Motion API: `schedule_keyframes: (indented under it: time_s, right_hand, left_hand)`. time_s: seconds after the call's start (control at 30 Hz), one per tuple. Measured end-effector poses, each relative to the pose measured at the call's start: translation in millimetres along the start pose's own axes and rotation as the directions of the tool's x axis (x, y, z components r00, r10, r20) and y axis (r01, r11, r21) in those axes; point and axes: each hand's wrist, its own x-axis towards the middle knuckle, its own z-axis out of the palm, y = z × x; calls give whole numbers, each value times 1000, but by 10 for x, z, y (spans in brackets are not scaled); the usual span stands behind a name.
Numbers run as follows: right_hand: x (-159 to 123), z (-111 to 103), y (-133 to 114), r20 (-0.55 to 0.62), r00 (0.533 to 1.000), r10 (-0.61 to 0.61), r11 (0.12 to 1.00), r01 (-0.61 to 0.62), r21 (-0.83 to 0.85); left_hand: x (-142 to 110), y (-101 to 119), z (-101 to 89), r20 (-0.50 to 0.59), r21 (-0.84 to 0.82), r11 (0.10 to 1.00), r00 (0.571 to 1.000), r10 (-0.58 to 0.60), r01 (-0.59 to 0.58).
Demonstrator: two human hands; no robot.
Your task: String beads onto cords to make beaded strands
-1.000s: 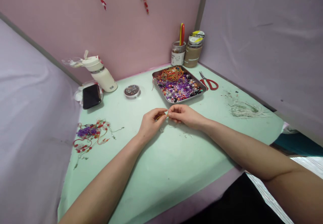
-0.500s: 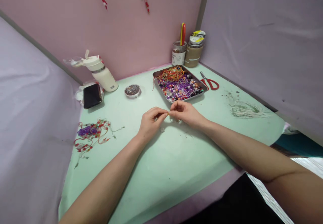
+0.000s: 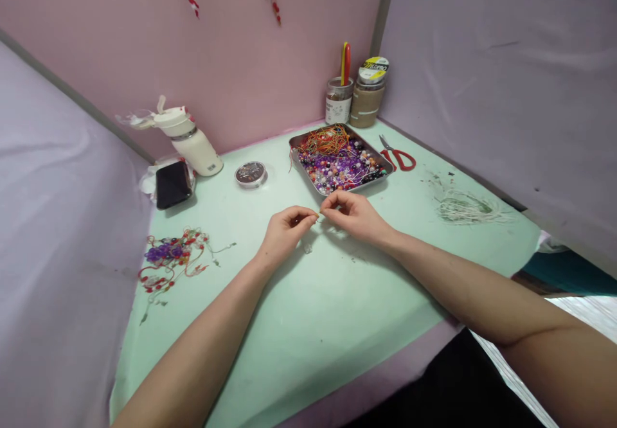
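1 cord (image 3: 318,215) pinched narrowly in left hand (image 3: 284,234), seemingly also right hand (image 3: 359,218); gap newly opened between, apparently easing access.

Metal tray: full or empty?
The metal tray is well filled: beads spread across it, and tangled cord lies at its far end.

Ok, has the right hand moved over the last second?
Yes, slightly: the right hand has shifted toward the metal tray, now nearly meeting the tray's near edge in view.
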Motion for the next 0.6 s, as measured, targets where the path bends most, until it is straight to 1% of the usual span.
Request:
schedule_keyframes:
  time_s: [0.07, 0.2, 0.3, 0.37, 0.43, 0.5, 0.6]
  right_hand:
    - [8, -10, 3, 22, 1000, 3, 1000, -3, 19]
    - [22, -12, 27, 80, 997, -1, 1000, -1, 22]
    - [27, -10, 54, 94, 996, -8, 999, 13, -53]
    - [26, -12, 72, 117, 993, -8, 992, 23, -127]
    - [24, -15, 90, 124, 992, -11, 973, 39, -230]
    - [21, -15, 107, 120, 992, -28, 936, 68, -346]
    - [12, -8, 117, 134, 988, -80, 878, 134, -460]
  left_hand:
    - [6, 13, -19, 32, -13, 1000, 999, -2, 3]
    - [-11, 63, -43, 86, -82, 990, 989, 118, -111]
    - [-38, 91, -40, 133, -164, 977, 979, 156, -133]
    - [-51, 99, -32, 134, -205, 969, 977, 166, -136]
    - [-54, 101, -26, 94, -220, 965, 981, 167, -143]
    - [-44, 95, -25, 19, -214, 966, 989, 150, -142]
    - [-7, 63, -36, -109, -168, 983, 992, 58, -76]
